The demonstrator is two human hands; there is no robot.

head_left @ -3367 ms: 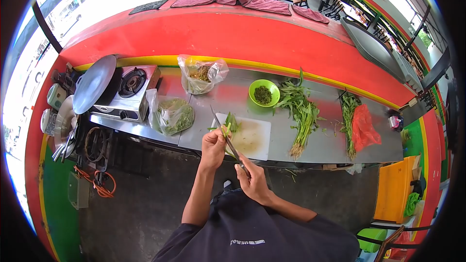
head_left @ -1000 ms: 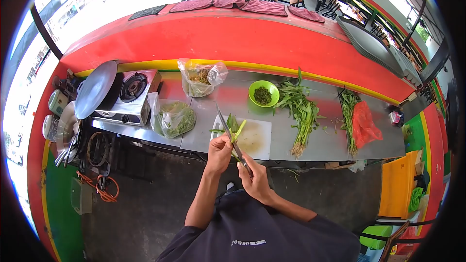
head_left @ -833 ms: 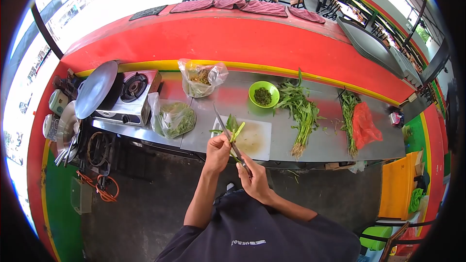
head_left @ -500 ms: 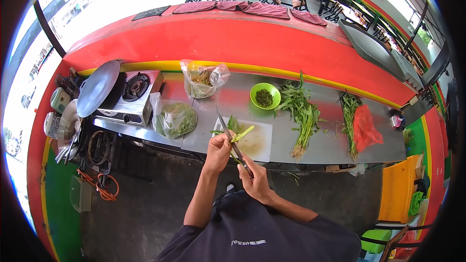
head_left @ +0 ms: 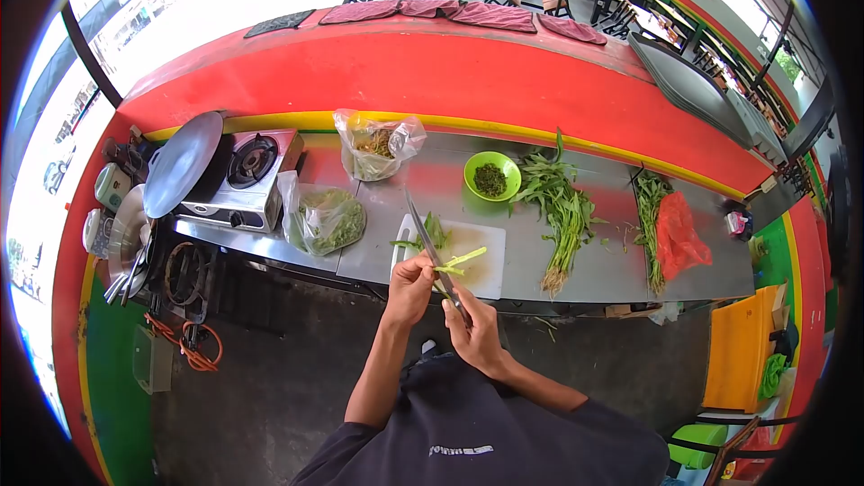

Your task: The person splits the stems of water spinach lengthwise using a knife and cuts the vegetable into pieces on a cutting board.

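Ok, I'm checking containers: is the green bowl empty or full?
Neither: the green bowl is partly filled; dark green bits sit inside, below its bare rim.

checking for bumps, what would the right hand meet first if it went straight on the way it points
Most likely the left hand, just ahead of the right hand and holding a stem; one view leaves the depth unclear.

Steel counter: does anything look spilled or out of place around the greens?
Slightly untidy: loose green scraps lie on the counter between the large bunch of greens and the smaller bunch, strewn outside both. The white cutting board also has brownish staining.
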